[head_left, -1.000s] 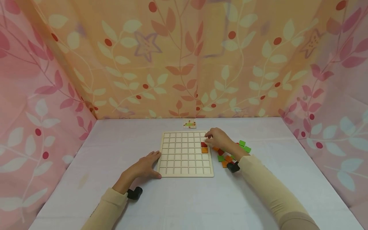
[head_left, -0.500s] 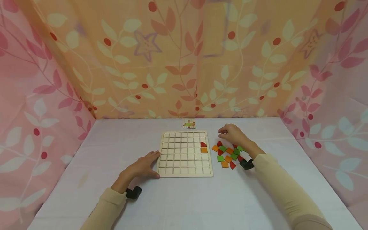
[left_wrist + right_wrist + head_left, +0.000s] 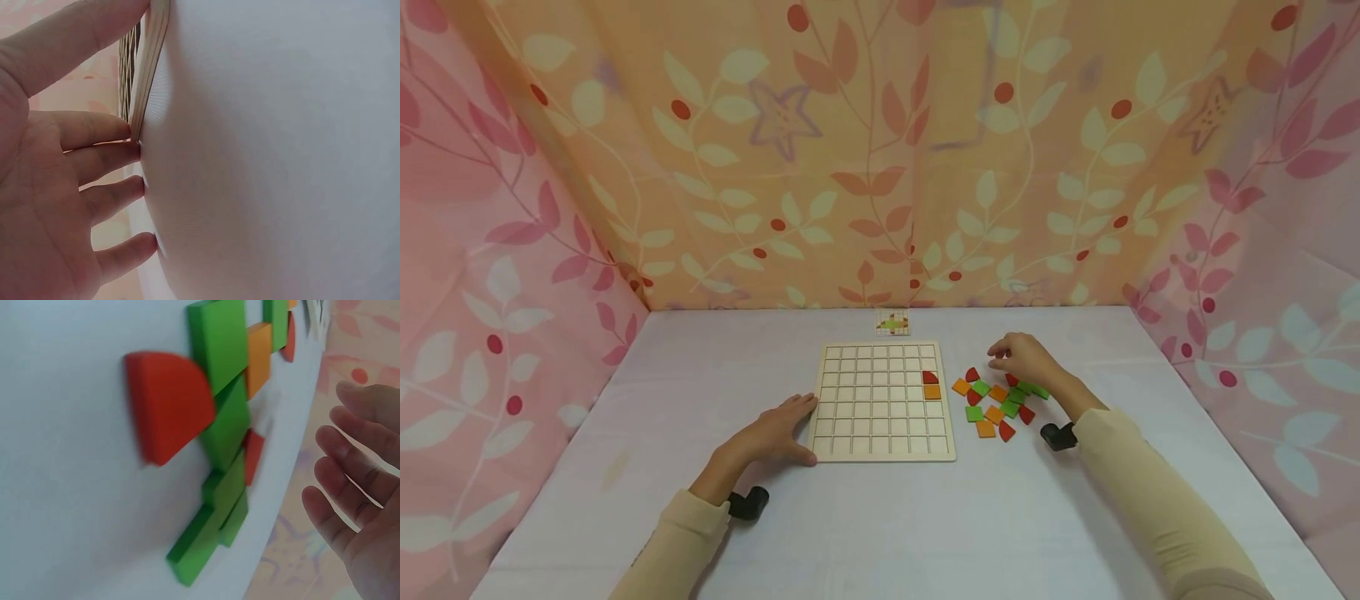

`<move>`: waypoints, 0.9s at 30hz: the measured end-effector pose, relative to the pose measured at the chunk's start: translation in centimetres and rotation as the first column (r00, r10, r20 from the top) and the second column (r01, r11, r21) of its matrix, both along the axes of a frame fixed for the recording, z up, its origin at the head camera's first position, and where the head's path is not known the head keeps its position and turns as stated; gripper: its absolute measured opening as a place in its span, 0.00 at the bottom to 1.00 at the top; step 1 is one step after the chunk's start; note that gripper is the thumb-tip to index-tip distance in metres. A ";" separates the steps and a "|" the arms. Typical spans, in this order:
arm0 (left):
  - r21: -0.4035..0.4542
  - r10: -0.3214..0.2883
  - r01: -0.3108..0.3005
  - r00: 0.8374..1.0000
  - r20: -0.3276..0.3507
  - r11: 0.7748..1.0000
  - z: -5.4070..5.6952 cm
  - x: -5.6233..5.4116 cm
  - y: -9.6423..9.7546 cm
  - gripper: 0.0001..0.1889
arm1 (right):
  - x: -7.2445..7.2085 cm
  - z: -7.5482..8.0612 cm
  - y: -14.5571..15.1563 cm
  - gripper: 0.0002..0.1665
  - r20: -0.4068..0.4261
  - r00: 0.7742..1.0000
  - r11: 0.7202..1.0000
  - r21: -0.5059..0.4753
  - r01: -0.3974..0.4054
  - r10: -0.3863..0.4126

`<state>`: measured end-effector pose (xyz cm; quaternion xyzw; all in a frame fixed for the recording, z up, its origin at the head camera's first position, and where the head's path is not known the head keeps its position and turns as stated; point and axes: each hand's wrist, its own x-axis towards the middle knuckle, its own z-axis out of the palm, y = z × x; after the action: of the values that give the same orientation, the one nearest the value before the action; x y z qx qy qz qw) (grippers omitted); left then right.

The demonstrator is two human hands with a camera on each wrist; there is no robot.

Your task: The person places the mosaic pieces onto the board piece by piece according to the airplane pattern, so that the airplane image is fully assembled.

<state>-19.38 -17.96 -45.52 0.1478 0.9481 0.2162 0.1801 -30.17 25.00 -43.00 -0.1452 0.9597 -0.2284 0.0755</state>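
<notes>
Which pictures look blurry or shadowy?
Right wrist view: the nearest red piece has soft, blurry edges. Left wrist view: rather dim, with a soft shadow on the white table beside the board. Head view: a faint shadow beside the right sleeve, and the picture card too small to make out clearly.

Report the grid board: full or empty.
Mostly empty: the wooden grid board holds just one red quarter-circle tile and one orange square tile.

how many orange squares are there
5: an orange square on the board; right of it, a back-left one, a back-right one, the nearest one and one just behind that. The right hand may hide others.
</notes>
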 end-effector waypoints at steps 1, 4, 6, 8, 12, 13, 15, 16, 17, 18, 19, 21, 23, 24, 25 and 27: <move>0.001 -0.002 0.002 1.000 -0.002 1.000 0.0 0.0 0.0 0.53 | 0.0 -0.2 0.2 0.18 0.003 1.000 1.000 0.003 0.002 -0.002; 0.005 -0.006 0.007 1.000 -0.008 1.000 -0.1 0.0 0.0 0.53 | 0.0 -0.5 0.7 0.18 0.009 1.000 1.000 0.000 0.010 -0.010; 0.009 -0.001 0.001 1.000 -0.007 1.000 0.0 0.1 0.0 0.52 | 0.0 -0.6 1.1 0.18 0.006 1.000 1.000 -0.002 0.008 -0.008; 0.014 0.006 -0.006 1.000 -0.005 1.000 0.0 0.1 0.1 0.52 | 0.1 -0.7 1.4 0.18 0.012 1.000 1.000 -0.003 0.013 -0.013; 0.012 0.012 -0.012 1.000 -0.004 1.000 0.1 0.2 0.1 0.52 | 0.3 -1.1 1.9 0.18 0.032 0.999 1.000 0.014 0.021 -0.022; 0.010 0.009 -0.009 1.000 -0.007 1.000 0.1 0.2 0.1 0.52 | 0.4 -1.1 2.0 0.18 0.032 0.999 1.000 0.024 0.014 -0.015; 0.007 0.005 -0.005 1.000 -0.008 1.000 0.2 0.2 0.1 0.52 | 0.6 -1.2 2.3 0.18 0.021 1.000 0.999 0.042 -0.001 0.000; 0.009 0.009 -0.009 1.000 -0.004 1.000 0.2 0.2 0.1 0.52 | 0.6 -1.3 2.4 0.18 0.014 1.000 0.999 0.049 -0.007 0.007; 0.010 0.005 -0.005 1.000 -0.007 1.000 0.3 0.2 0.1 0.52 | 0.7 -1.3 2.5 0.18 0.005 1.000 0.998 0.056 -0.017 0.017; 0.012 0.009 -0.009 1.000 -0.003 1.000 0.3 0.2 0.1 0.52 | 0.7 -1.4 2.6 0.18 -0.006 1.000 0.998 0.064 -0.027 0.027; 0.013 0.007 -0.007 1.000 -0.005 1.000 0.3 0.3 0.1 0.52 | 0.7 -1.4 2.7 0.17 -0.015 0.999 0.997 0.070 -0.037 0.038; 0.022 0.016 -0.016 1.000 0.002 1.000 0.3 0.2 0.1 0.52 | 0.8 -1.5 2.8 0.17 -0.030 0.998 0.995 0.084 -0.047 0.050; 0.025 0.016 -0.016 1.000 0.004 1.000 0.4 0.2 0.1 0.52 | 0.8 -1.5 2.9 0.16 -0.039 0.997 0.994 0.095 -0.057 0.061; 0.028 0.019 -0.020 1.000 0.008 0.999 0.4 0.2 0.1 0.52 | 0.9 -1.6 2.9 0.16 -0.042 0.997 0.993 0.101 -0.061 0.066; 0.027 0.015 -0.015 1.000 0.005 1.000 0.4 0.2 0.1 0.53 | 0.9 -1.6 2.9 0.16 -0.040 0.997 0.993 0.104 -0.063 0.067; 0.029 0.015 -0.015 1.000 0.008 0.999 0.3 0.2 0.0 0.53 | 1.0 -1.6 2.9 0.15 -0.033 0.998 0.992 0.111 -0.058 0.062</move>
<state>-19.18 -17.91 -45.22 0.1424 0.9454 0.2317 0.1798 -29.19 27.94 -44.63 -0.1738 0.9672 -0.1702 0.0726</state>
